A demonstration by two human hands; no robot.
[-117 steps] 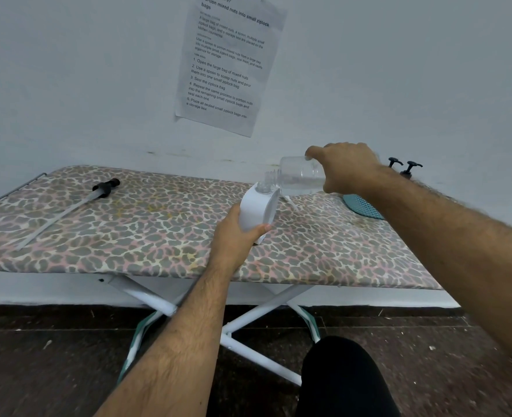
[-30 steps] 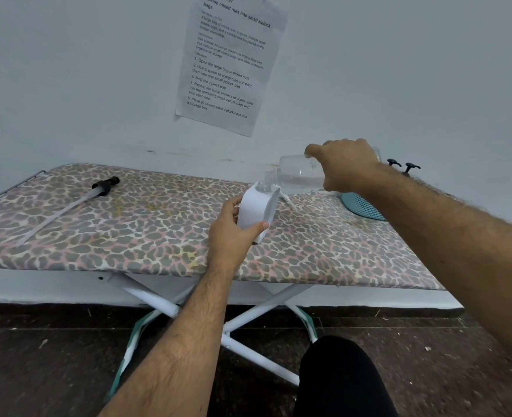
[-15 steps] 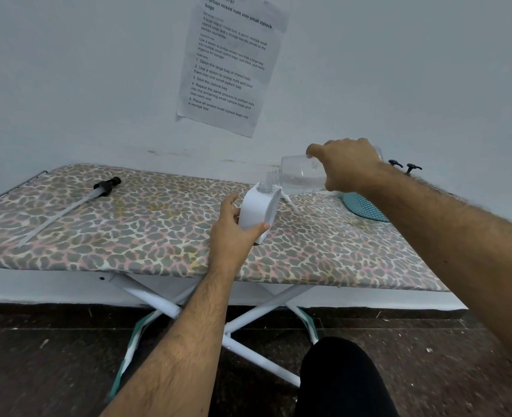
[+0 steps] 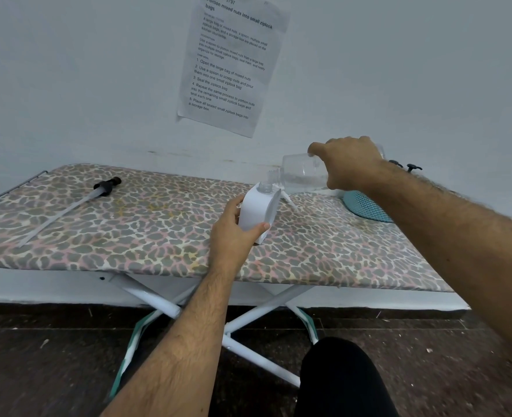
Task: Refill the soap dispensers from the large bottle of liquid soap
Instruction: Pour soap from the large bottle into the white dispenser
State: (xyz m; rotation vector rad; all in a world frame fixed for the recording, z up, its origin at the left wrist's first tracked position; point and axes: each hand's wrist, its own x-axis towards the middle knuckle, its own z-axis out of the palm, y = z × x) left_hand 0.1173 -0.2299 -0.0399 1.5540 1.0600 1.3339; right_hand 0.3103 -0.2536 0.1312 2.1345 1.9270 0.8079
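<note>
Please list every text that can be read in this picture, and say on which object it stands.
All text is on the paper sheet on the wall:
"ID 3797"
"Portion mixed nuts into small ziplock bags"
"1. Open the large bag of mixed nuts"
"3. Seal the ziplock bag"
The small paragraphs above the steps are too blurred to quote surely.
White dispenser and clear bottle: no readable text.

Both forearms bare and hairy, no sleeves, watch or rings seen. Left hand [image 4: 233, 236] and right hand [image 4: 349, 162] ungloved. Black trouser knee [image 4: 339, 377] at lower frame edge.
</note>
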